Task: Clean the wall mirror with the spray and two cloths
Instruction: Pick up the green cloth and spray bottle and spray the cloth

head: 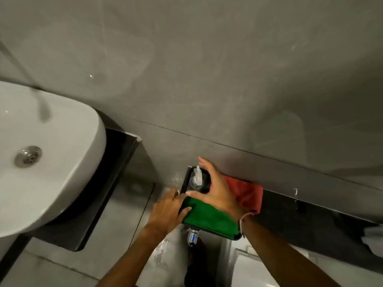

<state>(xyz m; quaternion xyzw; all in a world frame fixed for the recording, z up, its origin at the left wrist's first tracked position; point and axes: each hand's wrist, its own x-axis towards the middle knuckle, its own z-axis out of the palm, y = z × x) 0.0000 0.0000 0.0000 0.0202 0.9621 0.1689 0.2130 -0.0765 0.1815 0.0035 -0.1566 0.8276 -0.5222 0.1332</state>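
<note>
Head | spray bottle (196, 178) under spread right hand (215, 190) | green cloth (209, 218) beside it

Single head cam, wide-angle – looks steeply down along the wall (207, 59) from close in. Both forearms enter from near edge; ledge (310, 216) center-right, basin (62, 162) at left. Edges bowed by lens. No 2nd view – no overlap.

A green cloth (209, 219) lies at 6 o'clock of a clear spray bottle (196, 179) with a white nozzle; a red cloth (248, 193) sits at 3 o'clock. The ledge (310, 220) is black, the sink (51, 162) white, the wall (207, 69) plain grey.
</note>
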